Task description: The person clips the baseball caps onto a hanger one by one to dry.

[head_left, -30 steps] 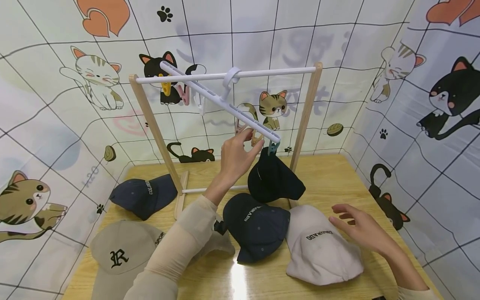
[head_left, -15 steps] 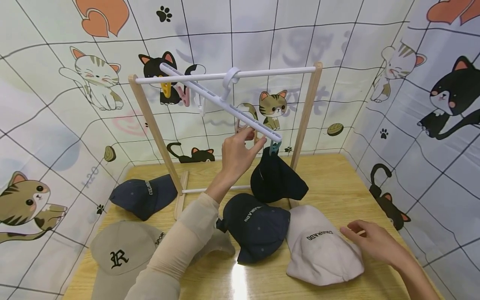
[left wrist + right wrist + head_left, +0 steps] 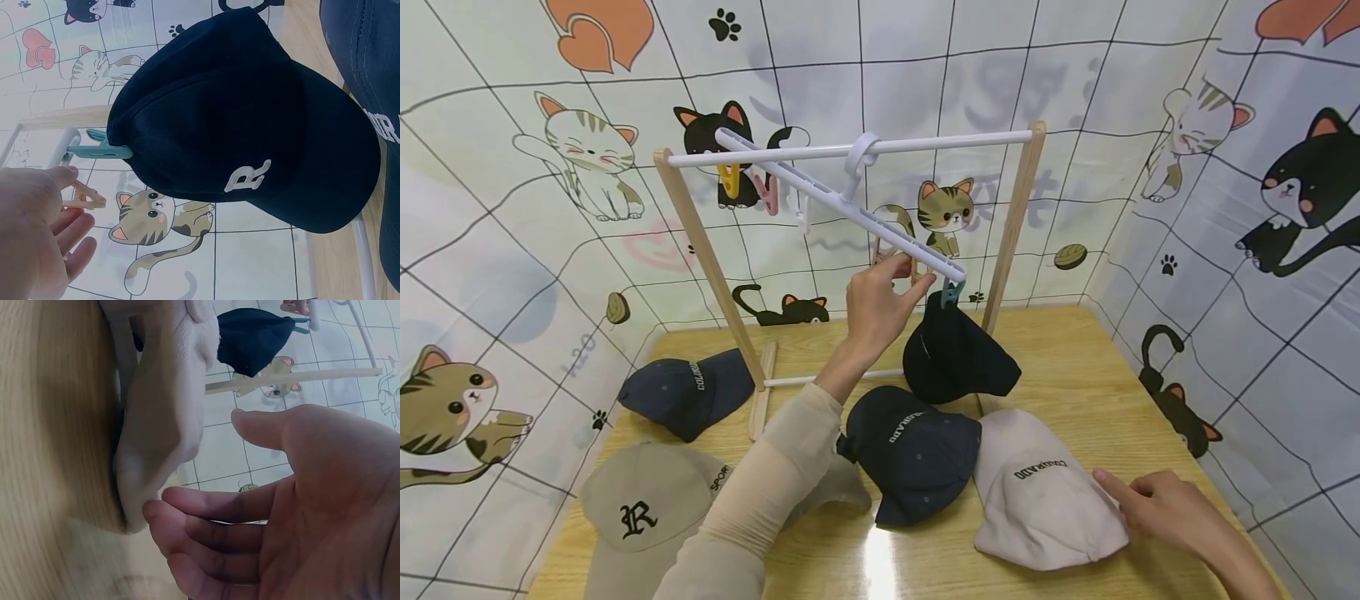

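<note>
In the head view my left hand (image 3: 877, 308) is raised at the near end of the white hanger (image 3: 910, 247), its thumb and index finger at the bar. Seen from the left wrist, a tan clip (image 3: 87, 201) lies between thumb and fingers; a firm pinch does not show. A teal clip (image 3: 103, 152) beside them holds a dark cap (image 3: 212, 125) with a white R, brim outward. Down on the table, my right hand (image 3: 1165, 508) is at the right edge of a pale pink cap (image 3: 1045, 492). Its fingertips meet the edge in the right wrist view, thumb apart.
The hanger hooks over the rail of a wooden-legged rack (image 3: 775, 155). Yellow (image 3: 730, 179) and pink (image 3: 767, 196) clips hang at its far end. A navy cap (image 3: 917, 454), another navy cap (image 3: 688, 392) and a beige cap (image 3: 651, 496) lie on the table (image 3: 1067, 367).
My right hand has come down and toward me to the pale pink cap's edge. The hanger's near end, the hanging dark cap and my left hand have shifted slightly right.
</note>
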The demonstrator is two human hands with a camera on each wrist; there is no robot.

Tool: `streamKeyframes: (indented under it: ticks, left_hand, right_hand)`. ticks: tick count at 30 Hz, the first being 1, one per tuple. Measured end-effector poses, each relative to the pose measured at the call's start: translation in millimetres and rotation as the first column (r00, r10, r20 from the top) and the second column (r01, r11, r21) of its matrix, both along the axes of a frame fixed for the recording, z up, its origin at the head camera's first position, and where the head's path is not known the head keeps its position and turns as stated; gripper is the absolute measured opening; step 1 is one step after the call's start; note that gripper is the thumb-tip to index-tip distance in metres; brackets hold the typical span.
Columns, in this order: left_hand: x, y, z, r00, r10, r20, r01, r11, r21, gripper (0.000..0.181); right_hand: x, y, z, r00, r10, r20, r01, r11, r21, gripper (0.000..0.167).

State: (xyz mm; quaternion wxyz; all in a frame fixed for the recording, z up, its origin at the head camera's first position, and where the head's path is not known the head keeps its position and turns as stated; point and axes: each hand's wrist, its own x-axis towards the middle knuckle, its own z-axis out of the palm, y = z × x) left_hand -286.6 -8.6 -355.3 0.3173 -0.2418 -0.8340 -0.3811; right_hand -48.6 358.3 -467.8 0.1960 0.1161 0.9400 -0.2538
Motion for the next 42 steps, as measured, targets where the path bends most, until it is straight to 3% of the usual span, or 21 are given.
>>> streamKeyframes:
  ticks: [11,17,22,27,34,39,42]
  left_hand:
    - [2.3,1.4,2.8,1.000,-0.005,0.007,0.005,1.000,0.006,0.025]
    - [1.6,0.8,2.4,1.000,-0.001,0.011,0.001,1.000,0.004,0.024]
    - [0.8,-0.1,2.1,1.000,0.006,0.018,-0.006,1.000,0.000,0.024]
    - [0.7,-0.1,3.2,1.000,-0.004,0.012,0.004,1.000,-0.010,0.025]
    - [2.1,1.3,4.4,1.000,-0.007,0.016,0.007,1.000,-0.006,0.024]
    - [3.4,2.4,3.7,1.000,-0.020,0.021,0.020,1.000,-0.002,0.025]
    - [2.9,3.3,3.4,1.000,-0.021,0.018,0.021,1.000,-0.002,0.027]
  right_hand:
    - [6.3,-0.1,-9.9,0.981,-0.050,0.190,0.083,0.982,-0.172,0.089]
    - [3.0,4.2,-16.7,0.975,-0.068,0.212,0.129,0.950,-0.286,0.078]
    - [-0.4,7.8,-19.2,0.968,-0.127,0.215,0.210,0.881,-0.425,0.063]
    - [-6.8,8.0,-20.7,0.957,-0.199,0.212,0.284,0.796,-0.534,0.084]
    - [-13.4,6.8,-19.8,0.970,-0.209,0.122,0.238,0.730,-0.641,0.102]
    - [-13.2,5.0,-19.4,0.975,-0.213,0.061,0.191,0.665,-0.722,0.109]
    - [-15.9,2.5,-18.3,0.978,-0.210,0.006,0.145,0.652,-0.744,0.110]
